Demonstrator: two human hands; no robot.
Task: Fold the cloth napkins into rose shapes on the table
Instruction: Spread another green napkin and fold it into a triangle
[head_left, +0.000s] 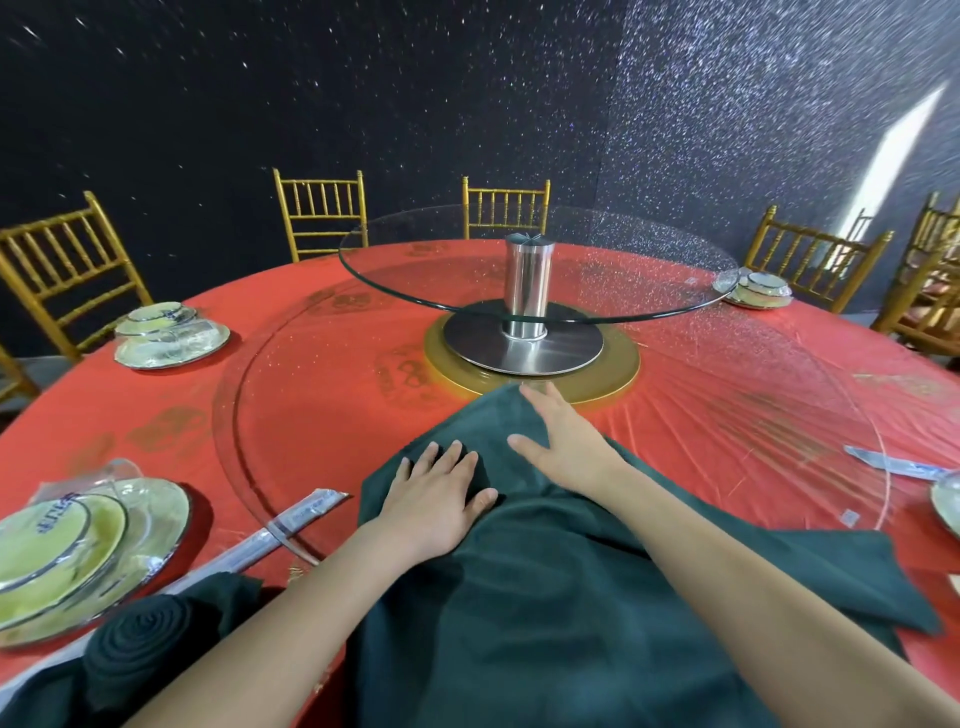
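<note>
Nearest, lower left: a dark napkin rolled into a spiral rose (139, 642) at the table's near edge, beside a stack of plastic-wrapped plates (166, 525), greenish with a dark rim. A wrapped chopstick packet (306, 514) lies slantwise just past the plates, on the red tablecloth (322, 415). Centre: a dark green napkin (545, 613) is spread flat in front of the person. One corner points away toward the table's middle, another lies out to the right, and the near part runs off the bottom of the view. Both forearms cross it. Left hand (441, 501) lies palm down on the napkin close to its left edge, fingers straight and slightly spread, grasping nothing. Right hand (563, 441) rests farther out, palm down, fingers extended flat toward the far corner, also grasping nothing. That far corner touches or overlaps the gold ring (618, 376) round the steel turntable base. Far right edge: another wrapped packet (893, 465) and part of a plate (948, 501). Mid table: a steel post (527, 288) carries a raised round glass turntable (649, 304). Beyond it: wrapped place settings at far left (171, 345) and far right (758, 293). Gold slatted chairs (322, 208) ring the far side, against a dark glittered wall (363, 78).
</note>
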